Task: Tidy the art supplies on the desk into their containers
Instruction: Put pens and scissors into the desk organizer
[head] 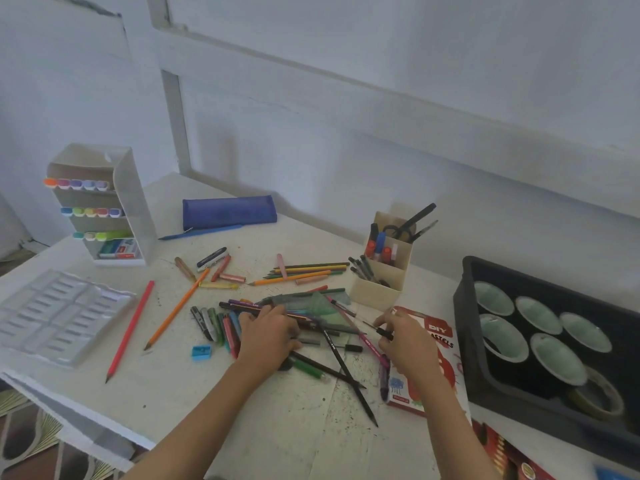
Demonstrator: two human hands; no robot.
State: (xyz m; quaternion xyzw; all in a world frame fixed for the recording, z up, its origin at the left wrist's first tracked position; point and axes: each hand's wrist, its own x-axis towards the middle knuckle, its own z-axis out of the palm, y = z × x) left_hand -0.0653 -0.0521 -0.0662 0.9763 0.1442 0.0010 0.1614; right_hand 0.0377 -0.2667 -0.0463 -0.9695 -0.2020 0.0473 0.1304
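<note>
Gathering pencils (pixel 242 303) in curled left hand (pixel 268 336), pinching black pen (pixel 384 333) in right hand (pixel 403 341); next, probably lifting both into holder (pixel 374 294) just beyond.

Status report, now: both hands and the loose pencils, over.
Left grip on pencil pile, hold unclear. Right grip pinches thin black pen. Green ruler lies across the pile.

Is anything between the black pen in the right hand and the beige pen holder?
Nothing visible does. The right hand pinches the black pen near the beige pen holder; only the flat pastel box corner lies between.
</note>
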